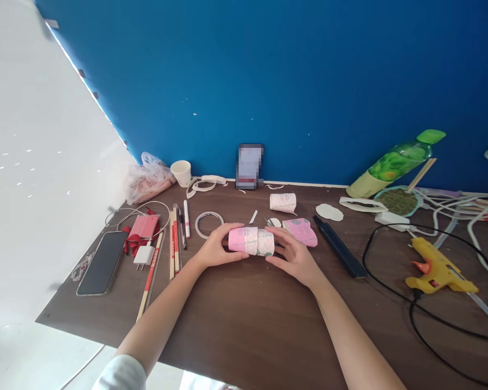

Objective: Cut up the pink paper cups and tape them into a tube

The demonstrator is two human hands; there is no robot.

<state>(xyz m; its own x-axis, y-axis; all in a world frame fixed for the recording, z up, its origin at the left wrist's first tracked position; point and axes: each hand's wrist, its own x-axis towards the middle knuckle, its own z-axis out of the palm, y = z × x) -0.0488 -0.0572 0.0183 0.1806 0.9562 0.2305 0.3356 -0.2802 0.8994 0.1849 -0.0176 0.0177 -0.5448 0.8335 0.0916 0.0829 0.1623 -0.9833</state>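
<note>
A pink and white patterned paper tube [251,241] lies sideways between my two hands, just above or on the table. It looks like two paper sleeves meeting near the middle, one pinker and one whiter with green spots. My left hand [220,246] curls its thumb and fingers around the pink end. The whiter end sits between the thumb and fingers of my right hand [295,254]. Right behind that hand lies a flattened pink paper piece [301,232]. Another patterned paper tube [283,202] rests farther back.
Left are a phone [102,264], chopsticks [174,244], pens [186,219], a tape ring [209,224] and a paper cup [181,173]. A second phone [249,167] leans on the blue wall. Right are a black bar [339,246], a yellow glue gun [439,268], cables and a bottle [394,162].
</note>
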